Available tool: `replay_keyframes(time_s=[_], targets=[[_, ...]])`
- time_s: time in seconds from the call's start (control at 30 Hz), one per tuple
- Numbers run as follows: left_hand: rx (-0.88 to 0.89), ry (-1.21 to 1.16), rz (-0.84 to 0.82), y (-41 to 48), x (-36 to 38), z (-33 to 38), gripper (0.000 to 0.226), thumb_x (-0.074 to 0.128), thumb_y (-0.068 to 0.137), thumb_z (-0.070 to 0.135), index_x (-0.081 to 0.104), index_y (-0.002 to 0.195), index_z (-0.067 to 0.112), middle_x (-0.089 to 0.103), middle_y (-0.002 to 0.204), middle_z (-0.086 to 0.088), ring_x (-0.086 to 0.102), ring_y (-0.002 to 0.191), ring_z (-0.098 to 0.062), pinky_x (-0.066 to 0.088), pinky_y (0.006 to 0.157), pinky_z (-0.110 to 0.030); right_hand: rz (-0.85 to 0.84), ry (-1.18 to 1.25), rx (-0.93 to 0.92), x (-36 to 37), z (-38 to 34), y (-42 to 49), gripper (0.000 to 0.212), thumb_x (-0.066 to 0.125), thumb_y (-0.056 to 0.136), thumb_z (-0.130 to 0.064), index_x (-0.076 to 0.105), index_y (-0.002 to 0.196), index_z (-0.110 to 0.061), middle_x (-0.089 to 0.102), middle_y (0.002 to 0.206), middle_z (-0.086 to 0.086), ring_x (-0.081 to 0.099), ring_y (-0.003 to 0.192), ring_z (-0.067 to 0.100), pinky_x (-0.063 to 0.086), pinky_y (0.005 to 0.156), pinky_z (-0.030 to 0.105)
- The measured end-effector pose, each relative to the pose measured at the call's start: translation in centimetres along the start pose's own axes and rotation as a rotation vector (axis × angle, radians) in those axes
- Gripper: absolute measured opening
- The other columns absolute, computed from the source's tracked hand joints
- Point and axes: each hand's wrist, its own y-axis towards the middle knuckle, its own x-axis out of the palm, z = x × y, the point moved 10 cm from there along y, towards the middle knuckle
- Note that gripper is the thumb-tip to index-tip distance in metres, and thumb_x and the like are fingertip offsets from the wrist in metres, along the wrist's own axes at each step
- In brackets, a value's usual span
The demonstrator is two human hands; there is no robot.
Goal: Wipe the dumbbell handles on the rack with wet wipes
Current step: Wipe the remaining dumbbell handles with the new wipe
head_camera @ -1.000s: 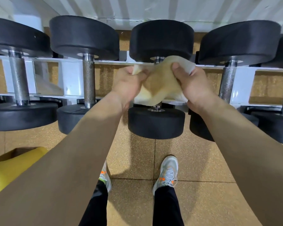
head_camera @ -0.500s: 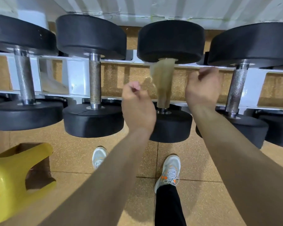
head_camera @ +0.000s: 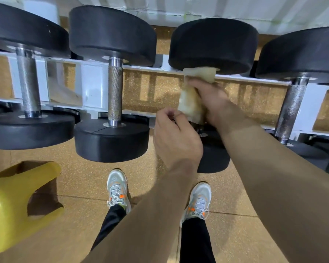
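Note:
Several black dumbbells lie across a white rack (head_camera: pixel 87 86), their steel handles pointing toward me. A yellowish wet wipe (head_camera: pixel 193 103) is wrapped round the handle of the third dumbbell (head_camera: pixel 213 44), hiding the steel. My right hand (head_camera: pixel 213 101) grips the wipe and the handle inside it. My left hand (head_camera: pixel 176 137) hovers just below and left of the wipe with curled fingers; I cannot make out whether it pinches the wipe's lower edge. The second dumbbell's bare handle (head_camera: pixel 114 92) stands to the left.
A yellow plastic object (head_camera: pixel 17 202) sits on the floor at lower left. My two shoes (head_camera: pixel 117 188) stand on the speckled tan floor just in front of the rack. More dumbbells sit at far left (head_camera: pixel 28 86) and right (head_camera: pixel 292 103).
Both hands first held the wipe spread over the handle, then let go and left it wrapped. Now my right hand has closed round it and my left hand has come nearer.

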Motion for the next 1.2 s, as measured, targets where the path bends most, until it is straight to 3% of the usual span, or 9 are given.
replay_keyframes(time_s=[0.13,0.27,0.43,0.57,0.77,0.87,1.03,1.13,1.2], targets=[[-0.015,0.012,-0.016,-0.1,0.2,0.1,0.021,0.036,0.087,0.043,0.052,0.097,0.035,0.064,0.096,0.014,0.060,0.094,-0.016,0.047,0.091,-0.044,-0.308,0.248,0.071,1.1,1.0,0.5,0.010,0.067,0.093,-0.022,0.067,0.089,-0.013,0.062,0.067,-0.001,0.061,0.059,0.011,0.054,0.056,0.027],[-0.004,0.026,-0.004,0.0,0.1,0.1,0.019,0.036,0.089,0.042,0.052,0.097,0.034,0.063,0.096,0.014,0.060,0.094,-0.016,0.047,0.091,-0.044,-0.390,0.219,0.128,1.4,1.8,0.2,0.011,0.065,0.094,-0.024,0.064,0.086,-0.016,0.060,0.065,-0.003,0.059,0.060,0.010,0.054,0.058,0.027],[0.006,0.059,-0.010,-0.1,0.1,0.3,0.021,0.035,0.094,0.040,0.053,0.098,0.031,0.063,0.097,0.012,0.060,0.094,-0.018,0.048,0.091,-0.045,-0.215,-0.248,0.024,-0.4,1.6,-0.4,0.029,0.075,0.088,-0.029,0.066,0.110,-0.013,0.074,0.093,0.002,0.072,0.089,0.021,0.061,0.081,0.038],[0.021,0.071,0.001,-0.2,-0.1,0.6,0.022,0.034,0.093,0.039,0.053,0.098,0.028,0.063,0.098,0.009,0.059,0.094,-0.020,0.048,0.090,-0.046,0.038,-0.598,-0.029,-1.7,2.4,-1.3,0.023,0.077,0.084,-0.031,0.062,0.096,-0.017,0.067,0.088,-0.001,0.063,0.079,0.014,0.049,0.060,0.024],[0.027,0.068,0.000,-0.3,-0.2,0.7,0.024,0.033,0.090,0.040,0.053,0.095,0.028,0.063,0.095,0.007,0.059,0.092,-0.022,0.047,0.089,-0.047,0.031,-0.280,0.046,-1.2,1.3,-0.2,0.043,0.081,0.082,-0.027,0.057,0.115,-0.014,0.066,0.096,0.003,0.065,0.086,0.019,0.055,0.069,0.034],[0.019,0.066,-0.010,-0.4,-0.1,0.8,0.023,0.033,0.090,0.039,0.053,0.094,0.028,0.063,0.092,0.008,0.058,0.089,-0.020,0.046,0.090,-0.046,-0.049,-0.058,0.016,-0.3,-0.4,1.1,0.029,0.085,0.080,-0.027,0.068,0.100,-0.015,0.075,0.083,0.002,0.071,0.080,0.019,0.060,0.081,0.040],[0.045,0.066,-0.020,-0.5,-0.1,1.0,0.023,0.034,0.089,0.039,0.053,0.094,0.027,0.062,0.090,0.010,0.058,0.088,-0.017,0.046,0.089,-0.044,-0.429,0.278,0.073,2.4,-0.1,1.7,0.015,0.070,0.087,-0.024,0.061,0.078,-0.018,0.046,0.060,-0.006,0.044,0.052,0.008,0.046,0.052,0.026],[0.046,0.077,-0.019,-0.4,-0.1,1.0,0.026,0.034,0.089,0.040,0.055,0.095,0.026,0.063,0.090,0.010,0.058,0.089,-0.017,0.047,0.090,-0.044,-0.548,0.288,0.152,2.9,1.9,1.2,0.017,0.067,0.084,-0.027,0.053,0.080,-0.019,0.042,0.058,-0.007,0.037,0.051,0.007,0.040,0.050,0.022],[0.042,0.084,-0.023,-0.4,0.0,1.1,0.026,0.034,0.089,0.040,0.055,0.094,0.027,0.063,0.090,0.009,0.058,0.089,-0.017,0.046,0.090,-0.045,-0.547,0.206,0.206,2.2,3.8,0.6,0.017,0.069,0.079,-0.023,0.054,0.085,-0.016,0.047,0.062,-0.003,0.046,0.054,0.010,0.045,0.054,0.025]])
